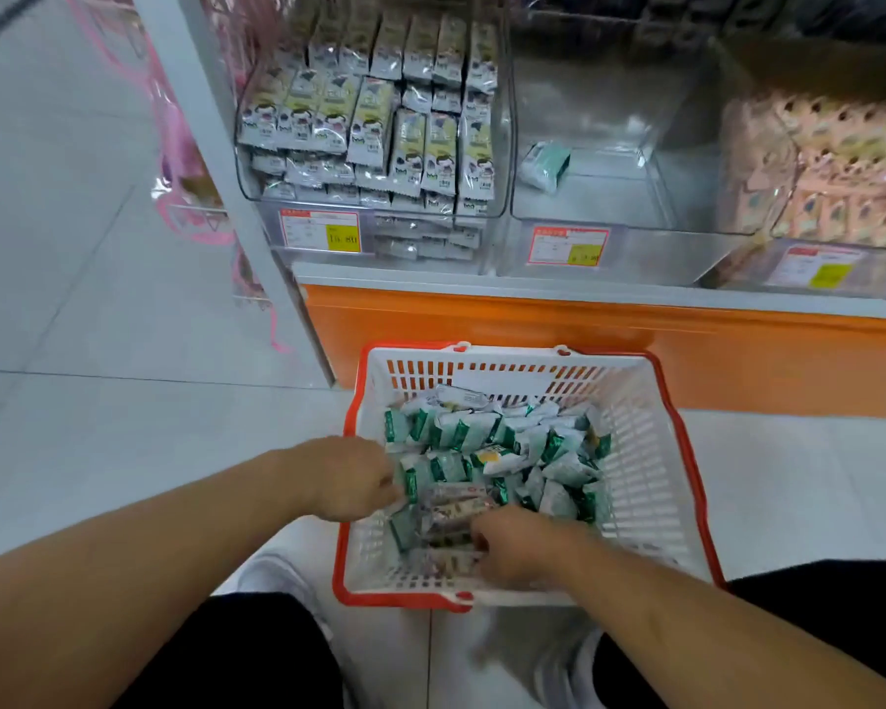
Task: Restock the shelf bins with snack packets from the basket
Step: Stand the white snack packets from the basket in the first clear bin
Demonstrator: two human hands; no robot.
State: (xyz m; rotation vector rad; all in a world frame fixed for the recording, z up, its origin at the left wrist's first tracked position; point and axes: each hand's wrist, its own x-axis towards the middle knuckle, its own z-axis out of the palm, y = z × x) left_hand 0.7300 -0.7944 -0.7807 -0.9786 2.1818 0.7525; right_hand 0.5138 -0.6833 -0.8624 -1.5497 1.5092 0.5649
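Green packets lie between both hands.

We are in a shop: clear shelf bins of snack packets, price tags, a basket.

I've one view only — a wide head camera, tilted steeply down and forward over the basket close below, with the shelf bins a little farther ahead — edges visibly bowed.
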